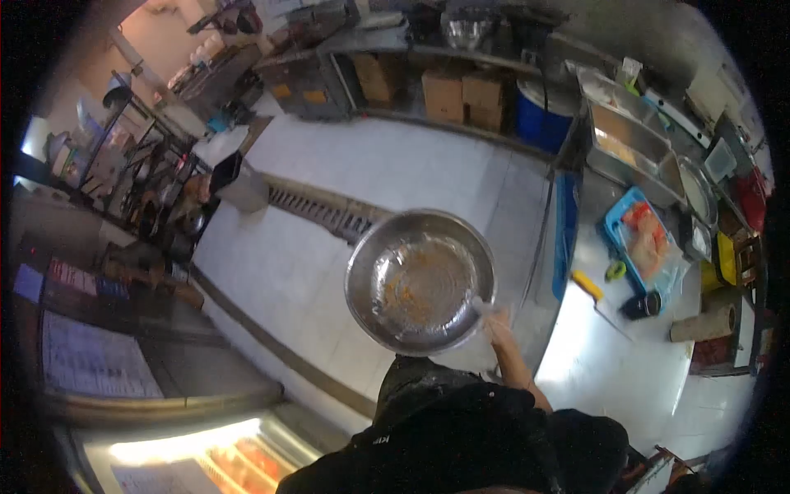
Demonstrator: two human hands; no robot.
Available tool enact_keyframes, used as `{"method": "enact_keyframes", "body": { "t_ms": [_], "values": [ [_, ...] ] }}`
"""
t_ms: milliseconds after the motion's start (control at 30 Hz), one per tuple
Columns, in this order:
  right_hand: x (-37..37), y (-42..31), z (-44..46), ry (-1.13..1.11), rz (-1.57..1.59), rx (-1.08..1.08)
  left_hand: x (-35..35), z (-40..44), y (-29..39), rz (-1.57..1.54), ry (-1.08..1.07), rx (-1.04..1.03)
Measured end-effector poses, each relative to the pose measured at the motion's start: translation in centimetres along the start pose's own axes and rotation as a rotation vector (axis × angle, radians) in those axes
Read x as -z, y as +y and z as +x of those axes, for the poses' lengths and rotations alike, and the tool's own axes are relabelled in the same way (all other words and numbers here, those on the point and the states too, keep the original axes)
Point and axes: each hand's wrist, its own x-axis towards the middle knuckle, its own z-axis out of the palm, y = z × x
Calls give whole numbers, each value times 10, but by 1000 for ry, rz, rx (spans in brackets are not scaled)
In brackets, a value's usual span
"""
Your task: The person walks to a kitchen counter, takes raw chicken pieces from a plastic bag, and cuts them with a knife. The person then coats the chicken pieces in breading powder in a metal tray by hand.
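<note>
A large round metal bowl [424, 280] is held out in front of my body over the floor. Brownish-orange residue [415, 292] lies smeared on its inside. At the bowl's near right rim, my right hand [491, 319] is closed on the edge, and something clear like a thin plastic glove seems to cover it. My left hand does not show.
To the right, a steel table [605, 354] bears a yellow-handled knife [588, 285], a blue tray [623, 206] of raw-looking meat, a black cup [642, 305] and steel pans [621, 148]. A grey bin [240, 185] stands beside a floor drain [317, 207]. A lit display case [202, 453] is at lower left.
</note>
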Motion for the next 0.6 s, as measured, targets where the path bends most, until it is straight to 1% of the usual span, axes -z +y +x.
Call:
{"method": "enact_keyframes", "body": {
  "t_ms": [33,100,200,267,300,333,367,400,433,467,500,533,600],
  "values": [
    [-6,-1,32,17,8,17,-14,18,25,23,-13,26],
    [-25,10,72,-93,380,22,-52,53,90,97,-59,26],
    [-47,-3,133,8,452,69,-132,113,210,222,-207,-48],
    [-54,-3,179,133,463,97,-212,162,320,269,-487,-227],
    [-54,4,202,221,471,110,-261,182,377,234,-688,-316],
    [-55,9,225,296,486,118,-327,138,438,369,-361,-540],
    [-56,5,239,362,494,104,-378,117,482,-32,-572,-573],
    [-60,-33,237,320,367,-20,-421,111,532,38,-741,-550],
    [-64,-71,233,348,382,-34,-464,104,581,113,-908,-529],
    [-67,-112,240,417,237,-138,-503,78,607,172,-861,-567],
    [-69,-133,251,478,89,-245,-539,55,624,230,-804,-628],
    [-71,-130,263,492,100,-259,-574,38,639,285,-787,-670],
    [-72,-121,303,467,467,-52,-635,35,651,416,-763,-727]
  ]
}}
